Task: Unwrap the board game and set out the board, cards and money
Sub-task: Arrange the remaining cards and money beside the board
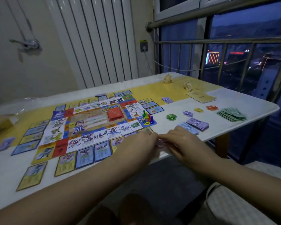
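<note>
Broadly, your table [234,127] holds nearly the whole set. The board [94,125] lies flat toward nine o'clock of the tabletop, with cards [84,157] laid face up along its edges, likely so each sits beside its matching square. Your left hand [136,145] and right hand [185,142] meet at the board's four o'clock, fingertips bent together over a small pinkish piece [160,145]; whether either hand actually pinches it cannot be told. Out at three o'clock the money is sorted by colour, probably for easy dealing: green notes [232,114] farthest, purple notes [197,124] and blue notes [188,129] nearer. Token piles [171,116] line up between board and green notes. Pawns [147,116] stand on the board's three o'clock corner. All the printing is too blurred to read.
</note>
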The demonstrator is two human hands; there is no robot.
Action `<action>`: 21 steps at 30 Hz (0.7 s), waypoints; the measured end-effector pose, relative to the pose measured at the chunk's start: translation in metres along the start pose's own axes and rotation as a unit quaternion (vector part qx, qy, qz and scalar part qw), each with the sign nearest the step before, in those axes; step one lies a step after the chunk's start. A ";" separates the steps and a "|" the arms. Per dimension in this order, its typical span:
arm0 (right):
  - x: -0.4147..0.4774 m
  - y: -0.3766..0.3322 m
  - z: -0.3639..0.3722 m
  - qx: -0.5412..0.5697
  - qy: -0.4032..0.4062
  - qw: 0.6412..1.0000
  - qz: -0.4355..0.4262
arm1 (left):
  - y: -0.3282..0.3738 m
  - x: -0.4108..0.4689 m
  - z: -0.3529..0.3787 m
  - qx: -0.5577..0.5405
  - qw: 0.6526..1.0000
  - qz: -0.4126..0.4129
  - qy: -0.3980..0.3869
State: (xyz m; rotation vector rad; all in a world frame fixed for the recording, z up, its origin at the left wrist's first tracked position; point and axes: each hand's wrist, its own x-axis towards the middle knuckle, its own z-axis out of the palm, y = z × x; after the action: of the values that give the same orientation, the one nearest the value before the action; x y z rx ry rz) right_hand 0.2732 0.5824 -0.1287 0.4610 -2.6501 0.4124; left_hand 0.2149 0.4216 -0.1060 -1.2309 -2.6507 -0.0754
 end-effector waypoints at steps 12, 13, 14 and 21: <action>0.068 -0.067 -0.071 0.364 0.086 0.926 0.049 | -0.049 -0.016 -0.102 -0.626 0.771 -0.111 0.043; 0.072 -0.075 -0.069 0.369 0.079 0.925 0.041 | -0.053 -0.022 -0.102 -0.688 0.716 -0.116 0.008; 0.075 -0.082 -0.065 0.368 0.072 0.927 0.030 | -0.055 -0.029 -0.102 -0.730 0.673 -0.117 -0.020; 0.086 -0.114 -0.029 0.154 0.093 0.982 -0.065 | -0.059 -0.073 -0.088 -0.806 0.565 -0.175 0.001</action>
State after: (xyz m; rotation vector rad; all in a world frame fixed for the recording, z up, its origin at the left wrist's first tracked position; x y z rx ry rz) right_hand 0.2521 0.4679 -0.0408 0.6518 -2.3672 0.7882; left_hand 0.2306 0.3165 -0.0334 -0.6415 -2.1698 -2.9376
